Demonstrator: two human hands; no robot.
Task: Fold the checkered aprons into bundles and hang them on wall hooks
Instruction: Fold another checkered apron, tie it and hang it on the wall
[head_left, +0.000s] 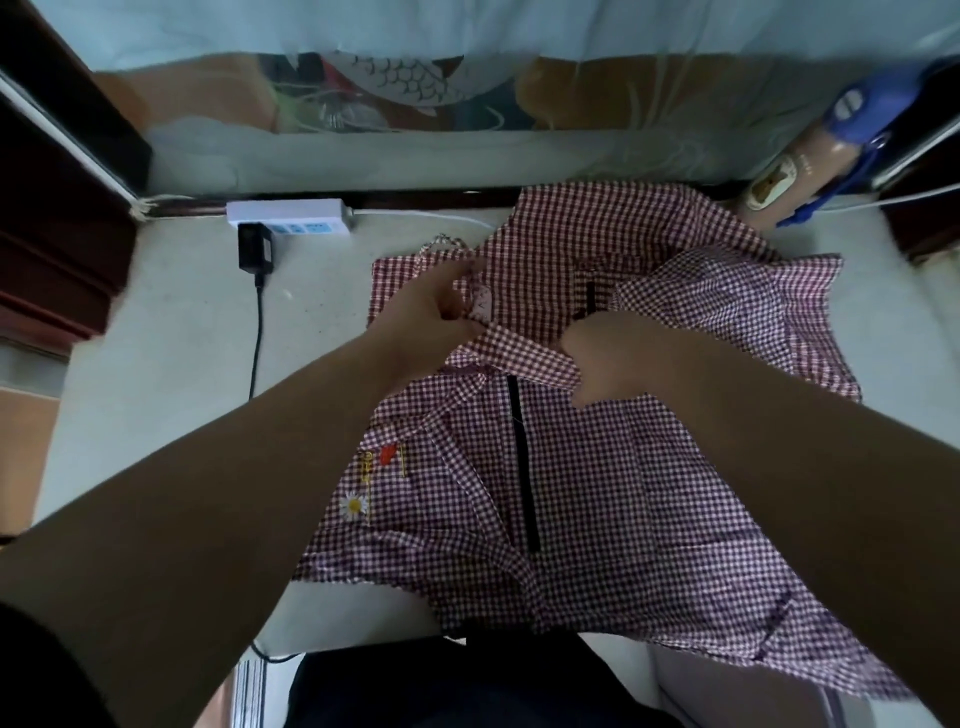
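No wording can be read. The checkered apron (597, 493) carries a short column of yellow stitched characters (367, 467) beside a red mark (387, 453) and above a daisy (354, 505), all too blurred to make out. A small pale tag (484, 304) at its upper edge bears a faint, illegible mark. The power strip (291, 210) has blue patches (298, 227) whose print is too small. The bottle (826, 156) label (774, 183) is blurred.
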